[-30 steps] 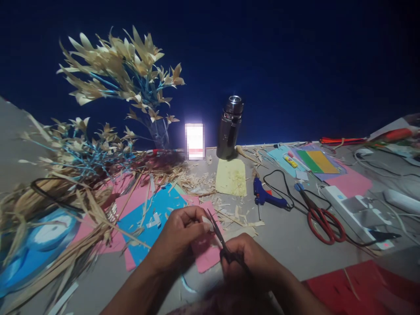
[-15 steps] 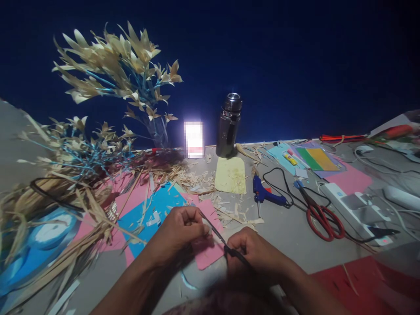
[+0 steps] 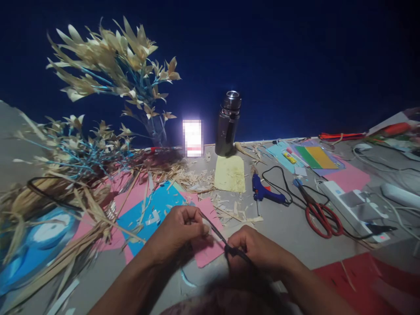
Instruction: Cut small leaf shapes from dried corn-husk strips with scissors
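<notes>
Dark flask [image 3: 227, 129] stands upright at the far edge of the table [image 3: 285, 225]; red-handled scissors [image 3: 312, 204] lie beside the white power strip [image 3: 341, 209].

The slim, dark scissors [image 3: 219, 237] have their grips within the curled right fingers [image 3: 241, 239] and their narrow blades lying almost together. They slant forward and leftward from those fingers, the points ending right next to the bent left fingers [image 3: 190, 227]. A small pale piece [image 3: 206, 222] sits pinched at the tips of the left fingers, just beside the blades; mostly covered, its full outline cannot be made out.
</notes>
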{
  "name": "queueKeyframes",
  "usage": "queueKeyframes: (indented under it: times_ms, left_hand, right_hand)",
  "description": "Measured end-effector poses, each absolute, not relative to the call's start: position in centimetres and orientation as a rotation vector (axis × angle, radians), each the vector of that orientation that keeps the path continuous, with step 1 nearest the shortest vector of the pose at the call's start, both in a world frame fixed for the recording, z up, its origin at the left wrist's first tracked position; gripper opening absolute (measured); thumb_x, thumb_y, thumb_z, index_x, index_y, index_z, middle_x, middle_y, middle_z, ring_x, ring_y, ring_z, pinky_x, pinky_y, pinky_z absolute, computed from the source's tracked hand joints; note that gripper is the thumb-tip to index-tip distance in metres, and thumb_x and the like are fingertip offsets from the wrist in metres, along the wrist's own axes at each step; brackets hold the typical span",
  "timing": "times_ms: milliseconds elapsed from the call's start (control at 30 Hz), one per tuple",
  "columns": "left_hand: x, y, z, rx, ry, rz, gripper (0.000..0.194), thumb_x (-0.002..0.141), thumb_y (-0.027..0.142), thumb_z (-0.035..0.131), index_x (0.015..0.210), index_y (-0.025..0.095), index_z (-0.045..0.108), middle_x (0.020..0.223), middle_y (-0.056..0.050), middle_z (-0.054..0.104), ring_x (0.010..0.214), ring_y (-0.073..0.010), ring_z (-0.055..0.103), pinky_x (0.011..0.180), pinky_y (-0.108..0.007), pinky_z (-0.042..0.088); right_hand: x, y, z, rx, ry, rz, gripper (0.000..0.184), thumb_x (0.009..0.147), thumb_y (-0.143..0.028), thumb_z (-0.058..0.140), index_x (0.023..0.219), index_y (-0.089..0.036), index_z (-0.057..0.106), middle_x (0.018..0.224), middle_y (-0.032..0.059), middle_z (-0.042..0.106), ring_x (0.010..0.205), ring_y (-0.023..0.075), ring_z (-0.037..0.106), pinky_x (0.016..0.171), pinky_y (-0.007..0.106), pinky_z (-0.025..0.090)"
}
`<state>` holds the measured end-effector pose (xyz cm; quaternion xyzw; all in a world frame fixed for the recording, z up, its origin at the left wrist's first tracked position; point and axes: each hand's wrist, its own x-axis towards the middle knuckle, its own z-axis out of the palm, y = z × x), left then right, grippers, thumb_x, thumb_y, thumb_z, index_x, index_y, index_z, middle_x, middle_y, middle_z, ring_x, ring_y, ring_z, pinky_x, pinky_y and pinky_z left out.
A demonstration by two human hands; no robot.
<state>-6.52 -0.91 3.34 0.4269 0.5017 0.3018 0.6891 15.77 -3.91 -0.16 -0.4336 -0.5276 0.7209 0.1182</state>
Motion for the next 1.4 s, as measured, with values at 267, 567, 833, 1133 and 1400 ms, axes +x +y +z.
queueKeyframes:
  times_ms: [267, 567, 833, 1133, 1400]
  left_hand:
    - [-6.7, -0.7, 3.5, 1.006, 1.176, 0.619, 0.016, 0.06, 0.022, 0.074, 0.056, 0.017, 0.059, 0.056, -0.003, 0.069, 0.058, -0.0192, 0.068, 0.057, -0.027, 0.045]
    - [-6.5, -0.5, 3.2, 1.008, 1.144, 0.609, 0.015, 0.061, 0.02, 0.074, 0.055, 0.016, 0.06, 0.057, -0.005, 0.072, 0.054, -0.016, 0.064, 0.053, -0.024, 0.041]
    - [-5.7, -1.1, 2.7, 0.848, 1.107, 0.858, 0.019, 0.06, 0.025, 0.086, 0.06, 0.015, 0.07, 0.063, -0.003, 0.069, 0.057, -0.0131, 0.06, 0.059, -0.025, 0.047]
    - [-3.6, -3.0, 1.5, 0.712, 0.955, 0.841, 0.019, 0.065, 0.028, 0.088, 0.064, 0.014, 0.074, 0.065, -0.004, 0.069, 0.063, -0.0147, 0.064, 0.067, -0.026, 0.051]
    - [-4.0, -3.1, 2.3, 0.669, 0.912, 0.88, 0.025, 0.07, 0.037, 0.084, 0.073, 0.015, 0.073, 0.061, -0.001, 0.064, 0.058, -0.014, 0.059, 0.062, -0.026, 0.049]
  right_hand:
    - [15.7, -3.4, 0.4, -1.373, -1.552, 2.043, 0.033, 0.064, -0.027, 0.076, 0.052, -0.017, 0.048, 0.05, -0.0071, 0.033, 0.047, 0.0058, 0.027, 0.041, 0.02, 0.017]
    - [15.9, -3.5, 0.4, -1.297, -1.568, 2.078, 0.04, 0.067, -0.03, 0.079, 0.052, -0.017, 0.045, 0.052, -0.008, 0.031, 0.049, 0.005, 0.025, 0.042, 0.02, 0.015]
    - [16.5, -3.6, -0.4, -1.359, -1.264, 1.693, 0.027, 0.069, -0.038, 0.079, 0.072, -0.015, 0.065, 0.06, 0.0005, 0.06, 0.053, 0.011, 0.047, 0.05, 0.022, 0.034]
    - [13.7, -4.2, 0.2, -1.189, -1.126, 1.466, 0.024, 0.069, -0.028, 0.08, 0.084, -0.016, 0.066, 0.069, -0.0018, 0.058, 0.06, 0.0112, 0.048, 0.056, 0.023, 0.039]
    - [13.2, -3.9, 0.6, -1.174, -1.13, 1.469, 0.026, 0.065, -0.028, 0.079, 0.081, -0.016, 0.062, 0.069, -0.0017, 0.056, 0.061, 0.0121, 0.048, 0.056, 0.023, 0.041]
